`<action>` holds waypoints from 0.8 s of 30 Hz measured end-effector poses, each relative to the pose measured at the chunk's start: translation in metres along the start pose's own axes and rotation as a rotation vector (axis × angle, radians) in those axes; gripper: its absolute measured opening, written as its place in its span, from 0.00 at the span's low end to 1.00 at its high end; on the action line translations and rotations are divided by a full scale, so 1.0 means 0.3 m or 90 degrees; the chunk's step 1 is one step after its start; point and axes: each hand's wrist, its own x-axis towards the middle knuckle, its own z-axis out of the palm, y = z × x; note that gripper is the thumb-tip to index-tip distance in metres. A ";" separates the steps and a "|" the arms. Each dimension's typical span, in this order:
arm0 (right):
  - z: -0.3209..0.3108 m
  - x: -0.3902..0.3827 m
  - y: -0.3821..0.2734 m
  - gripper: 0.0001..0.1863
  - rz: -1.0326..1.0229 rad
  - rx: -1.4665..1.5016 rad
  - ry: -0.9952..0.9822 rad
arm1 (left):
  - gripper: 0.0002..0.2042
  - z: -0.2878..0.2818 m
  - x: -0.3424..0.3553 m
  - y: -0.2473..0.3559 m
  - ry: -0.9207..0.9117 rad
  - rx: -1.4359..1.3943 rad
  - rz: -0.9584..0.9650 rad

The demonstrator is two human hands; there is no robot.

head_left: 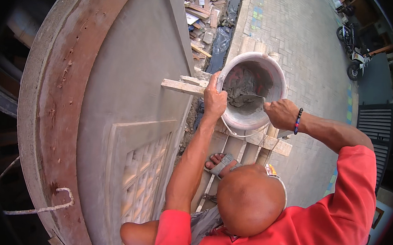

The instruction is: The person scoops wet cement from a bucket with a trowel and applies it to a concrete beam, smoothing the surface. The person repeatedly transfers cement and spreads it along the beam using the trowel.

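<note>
My left hand (pixel 215 98) is closed over the near-left rim of a round, mortar-smeared bucket (pixel 278 73). Inside it, wet grey mortar (pixel 242 82) clings to the bottom and wall. From the right, my right hand (pixel 281 114) grips a trowel; its handle is mostly hidden by my fingers. The trowel's metal blade (pixel 249 99) dips into the bucket and touches the mortar. A dark beaded bracelet circles my right wrist. The bucket's wire handle (pixel 234 133) hangs down on the near side.
Wooden planks (pixel 272 143) form a platform under the bucket, with a sandaled foot (pixel 223 164) on it. A grey plastered wall (pixel 132 68) with a lattice opening (pixel 145 166) rises at left. Scrap wood (pixel 202 13) lies beyond; a motorcycle (pixel 354 51) stands on the paved street (pixel 311 48).
</note>
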 end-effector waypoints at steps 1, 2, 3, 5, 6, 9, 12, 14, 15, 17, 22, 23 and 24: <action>-0.042 -0.024 0.010 0.05 -0.009 -0.010 -0.025 | 0.31 -0.008 0.005 0.010 0.010 -0.008 0.005; -0.058 -0.031 0.017 0.05 -0.020 -0.020 -0.050 | 0.31 -0.011 -0.004 0.022 0.010 -0.004 -0.001; -0.047 -0.012 0.012 0.06 -0.017 0.000 -0.027 | 0.31 -0.010 0.004 0.034 -0.001 0.001 0.002; 0.003 0.016 -0.001 0.07 0.008 0.029 0.008 | 0.31 0.039 0.014 0.066 -0.032 -0.014 0.009; 0.076 0.018 0.022 0.08 0.039 0.020 0.004 | 0.31 0.069 0.013 0.067 -0.035 0.000 0.020; 0.046 0.015 0.136 0.08 0.035 -0.022 -0.045 | 0.30 0.071 -0.015 0.037 -0.031 0.008 0.009; -0.078 0.021 0.074 0.09 0.102 0.024 -0.005 | 0.31 -0.005 -0.027 0.035 0.003 -0.033 -0.013; -0.041 0.007 0.087 0.09 0.093 0.058 0.070 | 0.31 0.042 -0.007 0.068 -0.015 0.025 0.027; 0.031 0.019 0.097 0.08 0.068 0.053 0.075 | 0.31 0.077 0.000 0.053 -0.030 0.020 0.061; 0.064 0.006 0.077 0.07 0.050 0.044 0.053 | 0.31 0.072 -0.007 0.054 -0.041 0.016 -0.007; -0.012 -0.004 -0.020 0.09 0.041 0.063 0.043 | 0.32 0.044 -0.046 0.011 -0.033 0.039 0.018; 0.038 -0.016 0.004 0.09 0.046 0.053 0.048 | 0.32 0.111 -0.028 0.030 -0.047 0.031 0.066; 0.075 -0.012 0.012 0.10 0.051 0.031 0.031 | 0.32 0.124 -0.023 0.065 -0.039 0.029 0.069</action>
